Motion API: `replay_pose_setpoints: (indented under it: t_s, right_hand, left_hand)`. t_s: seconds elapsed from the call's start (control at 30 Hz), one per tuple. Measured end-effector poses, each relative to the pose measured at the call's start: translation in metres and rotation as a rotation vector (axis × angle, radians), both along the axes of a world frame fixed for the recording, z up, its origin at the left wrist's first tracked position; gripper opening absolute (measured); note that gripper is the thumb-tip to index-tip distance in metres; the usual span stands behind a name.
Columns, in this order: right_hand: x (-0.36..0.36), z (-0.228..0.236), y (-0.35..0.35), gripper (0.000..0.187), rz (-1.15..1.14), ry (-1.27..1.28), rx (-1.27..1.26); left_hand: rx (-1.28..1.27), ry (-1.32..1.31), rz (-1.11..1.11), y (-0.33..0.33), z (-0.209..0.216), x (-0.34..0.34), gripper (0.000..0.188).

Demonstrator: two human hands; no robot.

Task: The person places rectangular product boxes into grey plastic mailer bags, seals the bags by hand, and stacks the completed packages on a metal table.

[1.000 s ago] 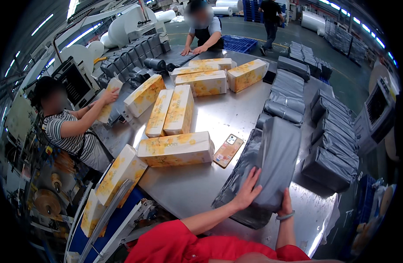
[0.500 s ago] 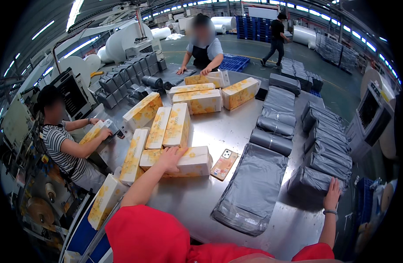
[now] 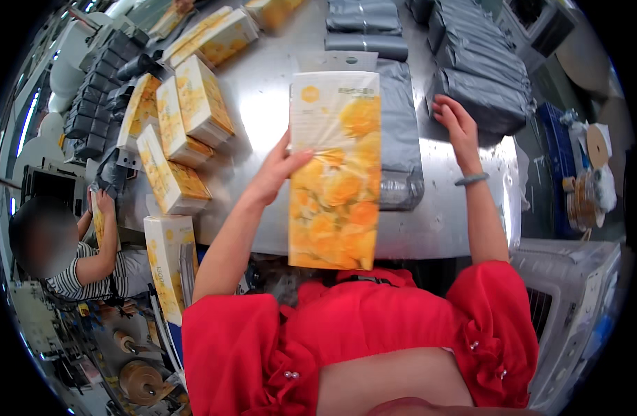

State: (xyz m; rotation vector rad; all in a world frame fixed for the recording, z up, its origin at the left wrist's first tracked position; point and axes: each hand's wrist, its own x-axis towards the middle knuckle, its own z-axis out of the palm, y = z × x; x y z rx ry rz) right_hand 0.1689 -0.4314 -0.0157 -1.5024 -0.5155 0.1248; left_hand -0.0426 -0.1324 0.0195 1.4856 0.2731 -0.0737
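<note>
My left hand (image 3: 280, 170) grips the left side of a tall yellow-flowered tissue pack (image 3: 336, 180), thumb across its front. The pack stands upright in front of me, over the table's near edge, with a clear tab with a hole at its top. Behind it, partly covered, lies a flat stack of grey plastic bags (image 3: 401, 159). My right hand (image 3: 457, 125) hovers empty, fingers apart and slightly bent, beside a row of filled grey bags (image 3: 481, 97) on the right.
Several more flowered tissue packs (image 3: 169, 170) lie on the left of the steel table (image 3: 263, 87). Rolled grey bags (image 3: 365, 46) are at the far side. At the left, a co-worker in a striped shirt (image 3: 72, 277) handles another pack. A grey machine (image 3: 575, 298) stands at the lower right.
My left hand has lifted a tissue pack off the table and brought it toward me, upright. My right hand has come off the filled grey bags. The view has tilted down.
</note>
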Motion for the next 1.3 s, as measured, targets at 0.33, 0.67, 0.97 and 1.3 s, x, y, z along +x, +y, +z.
replay_pose_setpoints:
  t_s: [0.33, 0.67, 0.97, 1.3]
  right_hand:
    - [-0.066, -0.086, -0.022, 0.025, 0.141, 0.437, -0.2]
    - [-0.094, -0.088, 0.001, 0.017, -0.345, -0.569, -0.414]
    - [-0.125, -0.075, -0.034, 0.017, 0.005, -0.316, -0.957]
    - [-0.168, -0.07, -0.074, 0.029, 0.052, -0.153, -0.983]
  left_hand:
    - [1.536, -0.345, -0.405, -0.054, -0.122, 0.056, 0.022]
    - [0.912, -0.684, 0.205, -0.073, -0.121, 0.031, 0.015]
    - [1.111, 0.093, -0.201, -0.084, -0.114, -0.006, 0.019]
    - [1.048, 0.004, -0.108, -0.087, -0.115, -0.073, 0.034]
